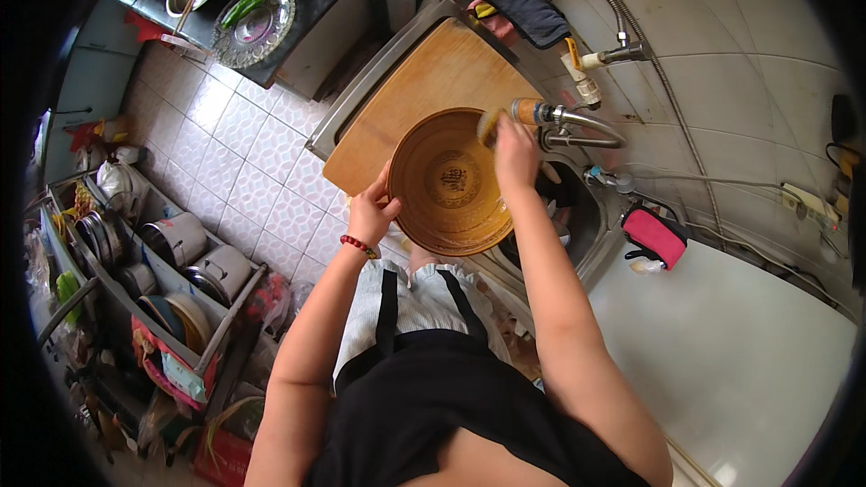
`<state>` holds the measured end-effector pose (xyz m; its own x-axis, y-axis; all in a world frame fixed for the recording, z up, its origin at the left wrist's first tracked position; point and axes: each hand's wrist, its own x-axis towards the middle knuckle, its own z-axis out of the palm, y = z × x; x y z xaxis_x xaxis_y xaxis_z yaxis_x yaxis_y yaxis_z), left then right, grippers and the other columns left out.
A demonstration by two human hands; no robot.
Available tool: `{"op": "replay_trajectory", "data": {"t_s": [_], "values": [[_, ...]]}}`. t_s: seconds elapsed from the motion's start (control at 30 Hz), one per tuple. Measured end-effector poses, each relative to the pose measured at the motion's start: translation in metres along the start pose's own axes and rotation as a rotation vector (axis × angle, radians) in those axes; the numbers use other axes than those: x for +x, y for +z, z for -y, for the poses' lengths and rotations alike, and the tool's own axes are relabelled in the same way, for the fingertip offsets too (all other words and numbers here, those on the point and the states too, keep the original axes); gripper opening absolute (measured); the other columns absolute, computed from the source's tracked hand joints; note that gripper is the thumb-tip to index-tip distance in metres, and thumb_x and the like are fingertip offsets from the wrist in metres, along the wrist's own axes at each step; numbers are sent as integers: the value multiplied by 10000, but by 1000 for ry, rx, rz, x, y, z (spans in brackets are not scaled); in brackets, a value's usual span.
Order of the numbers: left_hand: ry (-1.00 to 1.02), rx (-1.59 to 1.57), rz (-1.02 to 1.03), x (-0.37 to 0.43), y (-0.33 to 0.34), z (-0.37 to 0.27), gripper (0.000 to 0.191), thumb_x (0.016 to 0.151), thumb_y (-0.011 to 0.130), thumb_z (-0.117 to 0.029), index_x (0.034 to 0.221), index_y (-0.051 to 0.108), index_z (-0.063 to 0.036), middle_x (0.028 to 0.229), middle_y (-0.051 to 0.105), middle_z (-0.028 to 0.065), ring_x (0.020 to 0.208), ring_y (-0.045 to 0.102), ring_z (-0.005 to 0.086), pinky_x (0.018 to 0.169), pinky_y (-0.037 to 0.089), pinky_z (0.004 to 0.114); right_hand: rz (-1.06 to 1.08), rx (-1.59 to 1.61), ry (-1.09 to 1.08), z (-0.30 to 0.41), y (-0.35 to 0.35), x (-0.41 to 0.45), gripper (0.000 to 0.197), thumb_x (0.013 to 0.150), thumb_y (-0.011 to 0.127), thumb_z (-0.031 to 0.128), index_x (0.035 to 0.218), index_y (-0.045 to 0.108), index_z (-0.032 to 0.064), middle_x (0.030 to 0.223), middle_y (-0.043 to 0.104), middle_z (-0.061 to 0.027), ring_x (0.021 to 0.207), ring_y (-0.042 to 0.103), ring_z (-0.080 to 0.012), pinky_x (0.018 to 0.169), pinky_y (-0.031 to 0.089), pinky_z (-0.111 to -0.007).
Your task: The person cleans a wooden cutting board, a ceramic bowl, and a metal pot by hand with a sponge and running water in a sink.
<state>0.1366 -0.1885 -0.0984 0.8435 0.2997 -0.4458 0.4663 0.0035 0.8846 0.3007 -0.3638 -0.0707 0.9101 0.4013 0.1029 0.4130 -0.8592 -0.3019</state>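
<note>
A large brown bowl [452, 179] with a dark emblem on its inner bottom is tilted towards me over the edge of the sink. My left hand [373, 210] grips the bowl's left rim, the thumb resting on the near side. At the upper right rim my right hand [517, 152] holds a yellowish scrubbing sponge [488, 127] against the bowl; the hand is slightly blurred. Behind the bowl a wooden cutting board [433, 74] lies across part of the steel sink. The faucet [575, 123] stands just right of the sponge.
Right of my right forearm is the sink basin [585, 216] with items inside, partly hidden. A pink and black pouch [655, 237] lies beside a white surface [717, 352]. Upper left, a glass plate [270, 34] with green peppers sits on a dark counter. A dish rack [226, 199] stands at left.
</note>
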Motion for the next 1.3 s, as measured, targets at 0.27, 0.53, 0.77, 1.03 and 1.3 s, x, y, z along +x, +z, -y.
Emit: {"op": "replay_trajectory", "data": {"t_s": [0.27,0.53,0.77,1.03,1.3], "values": [[-56,56,-27,1,4,2,575,667,548,-50,1213,403,-159,855,618,108,783,606,171,691,468,272,5,253,-888,65,35,21,183,706,451,51,863,544,62,885,566,-81,872,532,-194,828,408,-302],[-33,10,-45,1,7,1,581,663,561,-37,1211,409,-152,861,621,89,761,600,130,685,465,251,313,-22,39,-35,-17,-32,383,804,335,7,1187,352,15,1228,361,-164,1121,377,-262,906,343,-314],[-43,3,-61,-4,5,-2,558,694,596,-52,1213,407,-129,867,622,72,740,587,103,669,457,227,706,-403,125,32,-11,-125,422,881,214,164,1255,244,-28,1338,164,-173,1247,119,-314,1024,132,-368],[58,202,-160,-10,6,-17,502,720,590,-85,1194,423,-94,967,560,102,846,555,188,729,435,283,170,-239,-151,54,40,-47,308,807,392,118,1066,493,-14,1252,355,-144,1243,174,-268,1002,156,-440],[815,912,80,4,67,-39,363,619,567,-142,975,549,-75,1086,483,69,1047,422,215,858,333,345,231,207,-137,14,-43,-114,208,703,542,97,897,541,24,1007,499,-107,1035,420,-277,944,265,-413]]}}
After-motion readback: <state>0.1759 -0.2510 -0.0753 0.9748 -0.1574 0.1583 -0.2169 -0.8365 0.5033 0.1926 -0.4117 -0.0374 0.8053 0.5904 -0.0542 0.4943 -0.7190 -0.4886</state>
